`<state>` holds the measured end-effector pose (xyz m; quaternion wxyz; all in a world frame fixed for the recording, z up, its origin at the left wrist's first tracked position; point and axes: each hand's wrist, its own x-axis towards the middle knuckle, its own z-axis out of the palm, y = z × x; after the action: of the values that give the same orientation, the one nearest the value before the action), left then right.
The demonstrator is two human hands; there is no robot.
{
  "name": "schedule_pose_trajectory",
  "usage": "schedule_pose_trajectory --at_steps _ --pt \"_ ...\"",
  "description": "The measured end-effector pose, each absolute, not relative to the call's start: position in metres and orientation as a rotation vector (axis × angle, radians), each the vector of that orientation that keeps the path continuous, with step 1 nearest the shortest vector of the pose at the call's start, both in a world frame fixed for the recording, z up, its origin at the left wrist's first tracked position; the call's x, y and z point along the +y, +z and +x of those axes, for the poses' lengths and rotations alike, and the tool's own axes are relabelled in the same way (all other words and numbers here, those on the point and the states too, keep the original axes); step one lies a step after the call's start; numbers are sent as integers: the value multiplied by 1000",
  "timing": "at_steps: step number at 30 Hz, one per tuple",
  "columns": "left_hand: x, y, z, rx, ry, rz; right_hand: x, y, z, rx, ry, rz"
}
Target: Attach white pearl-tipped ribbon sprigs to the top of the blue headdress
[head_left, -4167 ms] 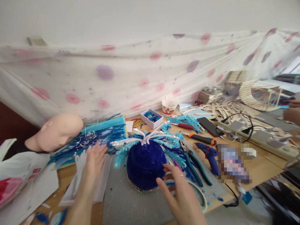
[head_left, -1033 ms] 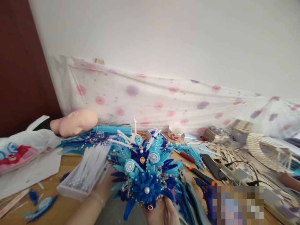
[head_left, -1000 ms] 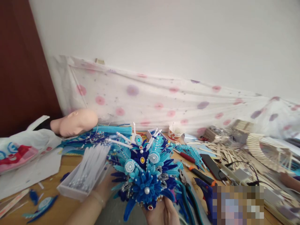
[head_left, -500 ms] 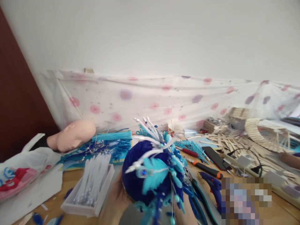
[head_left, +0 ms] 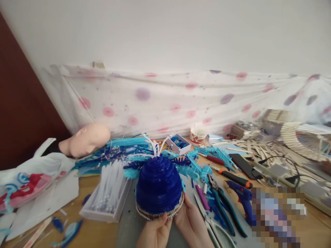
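A dark blue domed headdress (head_left: 158, 184) with turquoise feather ornaments and white beaded stems stands on a grey mat (head_left: 129, 227), its plain back turned to me. My left hand (head_left: 155, 231) grips its beaded bottom rim from below, fingers curled on the edge. My right hand (head_left: 190, 224) holds the rim at the lower right, thumb and fingers pressed against the bead band. A white tray (head_left: 107, 193) of white beaded stems lies just left of the headdress.
A mannequin head (head_left: 86, 139) lies at the left on blue trim. Pliers (head_left: 219, 203), scissors (head_left: 207, 220), a blue glue gun (head_left: 241, 199), screwdrivers and a phone (head_left: 241, 165) lie to the right. A small box (head_left: 178, 144) and paper cup (head_left: 197, 136) stand behind. Wooden sticks fill the far right.
The headdress, held up with its jewelled front facing me a second ago, has been turned round and lowered onto the mat. Both hands now hold its bottom rim.
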<state>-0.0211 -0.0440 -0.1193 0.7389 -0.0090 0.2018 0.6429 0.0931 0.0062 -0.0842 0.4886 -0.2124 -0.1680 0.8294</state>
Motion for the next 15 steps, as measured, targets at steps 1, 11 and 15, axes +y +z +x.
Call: schedule_pose_trajectory --at_steps 1,11,15 --pt "-46 -119 -19 464 1414 -60 7 -86 94 -394 2010 -538" --pt "-61 -102 -20 767 1078 61 -21 -94 117 -438 1726 -807" --pt "-78 -111 -40 754 880 319 -26 -93 128 -512 1661 -909"
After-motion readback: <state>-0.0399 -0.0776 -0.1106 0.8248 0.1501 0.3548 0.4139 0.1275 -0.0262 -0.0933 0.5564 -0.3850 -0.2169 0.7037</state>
